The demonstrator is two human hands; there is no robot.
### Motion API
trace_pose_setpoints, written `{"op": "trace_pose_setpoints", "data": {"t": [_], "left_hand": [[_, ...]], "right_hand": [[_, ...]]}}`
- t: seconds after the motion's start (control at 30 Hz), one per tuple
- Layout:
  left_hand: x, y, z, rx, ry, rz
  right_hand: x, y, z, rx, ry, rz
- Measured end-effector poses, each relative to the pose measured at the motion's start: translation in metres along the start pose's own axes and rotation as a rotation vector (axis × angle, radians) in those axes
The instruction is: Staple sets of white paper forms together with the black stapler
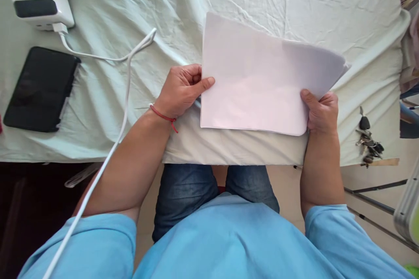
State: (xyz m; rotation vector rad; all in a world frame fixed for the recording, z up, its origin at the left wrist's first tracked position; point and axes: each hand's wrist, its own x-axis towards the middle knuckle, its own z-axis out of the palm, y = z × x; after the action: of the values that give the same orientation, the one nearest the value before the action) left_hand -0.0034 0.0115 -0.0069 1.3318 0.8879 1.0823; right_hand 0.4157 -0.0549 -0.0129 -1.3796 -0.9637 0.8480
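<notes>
Sheet-covered bench (294,4), paper (262,83) held over it
Left hand (180,91) and right hand (321,111) fingers pinch opposite edges, keeping it taut

White paper (258,83), pale green cloth (294,4), black phone (41,89), red wrist string (163,117), perhaps dark keys (368,141).

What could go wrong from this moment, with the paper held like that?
1. Only fingertips of the left hand and right hand pinch the paper; it may slip or crease.
2. The white cable runs beside the left forearm and could snag.
3. The keys lie near the table edge and might get knocked off.
</notes>
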Motion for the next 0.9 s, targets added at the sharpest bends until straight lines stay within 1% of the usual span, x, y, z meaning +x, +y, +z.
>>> {"op": "trace_pose_setpoints", "data": {"t": [0.1, 0.17, 0.2, 0.27, 0.33, 0.43, 0.53, 0.6, 0.73, 0.8, 0.9], "left_hand": [[-0.005, 0.01, 0.002, -0.018, -0.132, -0.058], [-0.006, 0.016, 0.002, -0.011, -0.182, -0.097], [-0.006, 0.018, 0.002, -0.001, -0.189, -0.113], [-0.006, 0.019, 0.002, 0.024, -0.18, -0.128], [-0.005, 0.019, 0.002, 0.054, -0.146, -0.13], [-0.005, 0.019, 0.005, 0.086, -0.097, -0.132], [-0.005, 0.021, 0.007, 0.097, -0.065, -0.131], [-0.005, 0.024, 0.009, 0.08, -0.078, -0.128], [-0.003, 0.028, 0.007, 0.055, -0.177, -0.136], [-0.002, 0.027, 0.005, 0.117, -0.168, -0.127], [-0.001, 0.025, 0.002, 0.246, -0.102, -0.088]], "right_hand": [[0.006, 0.007, -0.003, 0.036, -0.01, -0.055], [0.007, 0.005, -0.001, 0.069, 0.029, -0.076], [0.006, 0.003, 0.002, 0.088, 0.063, -0.081], [0.003, -0.005, 0.007, 0.126, 0.14, -0.081], [-0.001, -0.013, 0.013, 0.148, 0.19, -0.069], [-0.005, -0.021, 0.02, 0.115, 0.192, -0.06], [-0.006, -0.022, 0.024, 0.052, 0.18, -0.078], [-0.006, -0.021, 0.025, 0.039, 0.193, -0.092], [-0.003, -0.019, 0.023, 0.055, 0.243, -0.127], [-0.002, -0.018, 0.022, 0.071, 0.255, -0.14], [-0.002, -0.018, 0.023, 0.079, 0.265, -0.128]]}}
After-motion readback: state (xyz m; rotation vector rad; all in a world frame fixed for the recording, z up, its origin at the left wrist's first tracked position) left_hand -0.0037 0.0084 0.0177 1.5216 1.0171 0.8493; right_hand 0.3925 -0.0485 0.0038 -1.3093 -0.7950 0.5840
